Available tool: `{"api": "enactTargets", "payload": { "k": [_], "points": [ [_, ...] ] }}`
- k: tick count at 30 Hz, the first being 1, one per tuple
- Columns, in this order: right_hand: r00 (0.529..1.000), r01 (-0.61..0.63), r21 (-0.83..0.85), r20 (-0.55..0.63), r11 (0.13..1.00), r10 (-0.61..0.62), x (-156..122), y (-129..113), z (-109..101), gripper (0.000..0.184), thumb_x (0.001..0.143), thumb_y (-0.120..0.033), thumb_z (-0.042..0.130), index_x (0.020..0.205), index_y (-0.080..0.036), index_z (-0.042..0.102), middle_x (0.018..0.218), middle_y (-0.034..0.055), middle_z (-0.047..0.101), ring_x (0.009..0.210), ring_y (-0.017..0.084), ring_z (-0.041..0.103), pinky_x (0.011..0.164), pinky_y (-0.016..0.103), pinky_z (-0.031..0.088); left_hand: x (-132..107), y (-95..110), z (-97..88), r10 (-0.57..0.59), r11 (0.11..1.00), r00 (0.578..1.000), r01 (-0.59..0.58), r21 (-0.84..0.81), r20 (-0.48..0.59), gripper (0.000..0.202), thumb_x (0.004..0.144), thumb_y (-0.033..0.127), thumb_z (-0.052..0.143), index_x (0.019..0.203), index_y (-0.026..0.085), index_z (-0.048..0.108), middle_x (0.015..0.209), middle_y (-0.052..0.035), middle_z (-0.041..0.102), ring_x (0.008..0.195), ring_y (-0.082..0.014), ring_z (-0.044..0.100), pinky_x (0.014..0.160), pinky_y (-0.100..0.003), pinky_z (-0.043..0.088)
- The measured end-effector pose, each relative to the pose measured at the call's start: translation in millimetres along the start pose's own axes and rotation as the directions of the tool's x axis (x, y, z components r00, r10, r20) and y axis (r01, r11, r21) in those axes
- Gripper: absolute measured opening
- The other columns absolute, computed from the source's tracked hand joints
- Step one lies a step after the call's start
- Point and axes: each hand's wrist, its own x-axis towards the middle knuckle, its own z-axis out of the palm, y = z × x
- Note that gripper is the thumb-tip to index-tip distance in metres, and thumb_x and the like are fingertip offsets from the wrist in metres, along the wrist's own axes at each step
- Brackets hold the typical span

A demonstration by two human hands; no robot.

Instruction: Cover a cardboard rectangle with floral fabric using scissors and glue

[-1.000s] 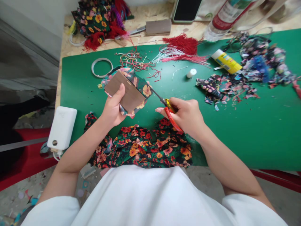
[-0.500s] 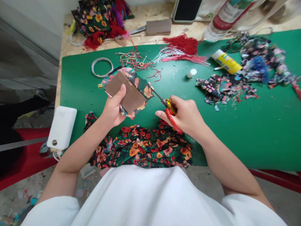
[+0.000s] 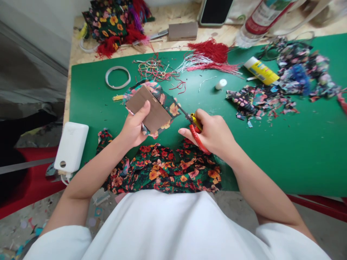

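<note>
My left hand grips a flat brown rectangular board, thumb on top and the other fingers underneath. Behind the board, a piece of floral fabric sticks out past its edges. My right hand is closed on scissors with red and yellow handles. Their blades point up and left and meet the fabric's right corner; whether they are parted I cannot tell. Below both hands, a crumpled dark floral cloth lies along the table's near edge.
A green mat covers the table. Around its far side are a tape ring, tangled threads, red tassels, a small white cap, a yellow glue tube and fabric scraps. A white power bank sits left.
My left hand has brought the board and its fabric slightly right and down, closer to the scissors. The right hand has barely moved.
</note>
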Motion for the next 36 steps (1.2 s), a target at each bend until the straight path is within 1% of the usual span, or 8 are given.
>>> {"api": "enactTargets", "payload": {
  "k": [4,9,13,16,23,27,31,36],
  "points": [
    [1.000,0.014,-0.016,-0.016,1.000,-0.014,0.2,0.3,0.2,0.051,0.081,-0.073,0.047,0.071,-0.024,0.037,0.050,-0.0048,0.034,0.044,0.013,0.032,0.051,0.025,0.018,0.4,-0.9,-1.0,-0.026,1.000,1.000,0.026,0.010,-0.004,0.033,0.082,0.041,0.071,0.111,0.028,0.065,0.095,0.0001,0.077,0.083,-0.0213,0.076,0.049,-0.021,0.058],
    [0.999,0.002,0.024,-0.039,1.000,-0.001,0.2,1.7,1.6,0.054,0.082,-0.075,0.043,0.068,-0.024,0.038,0.048,-0.0053,0.032,0.044,0.012,0.029,0.052,0.026,0.018,0.7,-1.4,-1.1,-0.038,0.999,0.999,0.038,-0.007,0.019,0.042,0.079,0.047,0.073,0.117,0.032,0.064,0.101,0.0006,0.077,0.093,-0.0231,0.075,0.055,-0.023,0.062],
    [0.999,0.003,0.068,-0.053,0.998,0.001,0.1,2.0,2.2,0.056,0.082,-0.076,0.042,0.064,-0.024,0.033,0.047,-0.0065,0.025,0.046,0.010,0.021,0.052,0.026,0.017,0.5,-1.2,0.5,-0.014,1.000,1.000,0.014,0.014,-0.005,0.030,0.079,0.043,0.073,0.104,0.028,0.068,0.099,-0.0006,0.077,0.098,-0.0254,0.074,0.057,-0.025,0.063],
    [0.999,-0.014,0.077,-0.045,0.997,0.017,0.2,2.4,2.2,0.058,0.082,-0.077,0.040,0.062,-0.023,0.029,0.049,-0.0061,0.025,0.049,0.010,0.019,0.053,0.026,0.016,1.0,-1.5,0.6,0.011,1.000,1.000,-0.011,0.004,-0.026,0.024,0.081,0.039,0.072,0.100,0.026,0.068,0.096,-0.0003,0.077,0.097,-0.0234,0.074,0.059,-0.023,0.063],
    [0.999,-0.029,0.098,-0.025,0.995,0.031,1.6,2.9,3.6,0.058,0.081,-0.078,0.040,0.064,-0.024,0.027,0.050,-0.0057,0.027,0.049,0.011,0.020,0.054,0.027,0.017,2.8,-1.8,-3.3,-0.058,0.998,0.998,0.058,-0.005,0.016,0.045,0.080,0.046,0.071,0.121,0.031,0.062,0.098,-0.0003,0.077,0.089,-0.0227,0.076,0.056,-0.024,0.062],
    [0.999,-0.039,0.111,-0.001,0.993,0.039,1.7,1.3,3.8,0.056,0.082,-0.075,0.041,0.065,-0.024,0.026,0.049,-0.0064,0.025,0.048,0.011,0.021,0.053,0.027,0.017,3.0,-2.2,-4.1,-0.039,0.999,0.999,0.039,0.009,0.021,0.037,0.079,0.043,0.073,0.111,0.028,0.066,0.097,-0.0012,0.077,0.092,-0.0236,0.075,0.059,-0.025,0.063],
    [1.000,-0.025,0.131,0.014,0.991,0.023,0.8,0.3,2.5,0.054,0.083,-0.073,0.042,0.065,-0.024,0.027,0.049,-0.0068,0.025,0.048,0.011,0.021,0.054,0.026,0.019,2.2,-2.0,-4.0,-0.027,0.999,0.999,0.026,0.041,0.043,0.028,0.077,0.040,0.075,0.099,0.024,0.067,0.095,-0.0021,0.077,0.090,-0.0240,0.075,0.054,-0.024,0.060],
    [0.999,0.021,0.119,0.044,0.993,-0.026,-0.9,0.0,0.4,0.049,0.080,-0.068,0.049,0.067,-0.024,0.032,0.050,-0.0065,0.029,0.047,0.011,0.026,0.053,0.025,0.019,0.6,0.4,-2.2,-0.042,0.998,0.994,0.037,0.055,0.098,0.034,0.078,0.040,0.074,0.107,0.024,0.065,0.104,-0.0029,0.076,0.091,-0.0227,0.074,0.046,-0.019,0.054]
  ]
}}
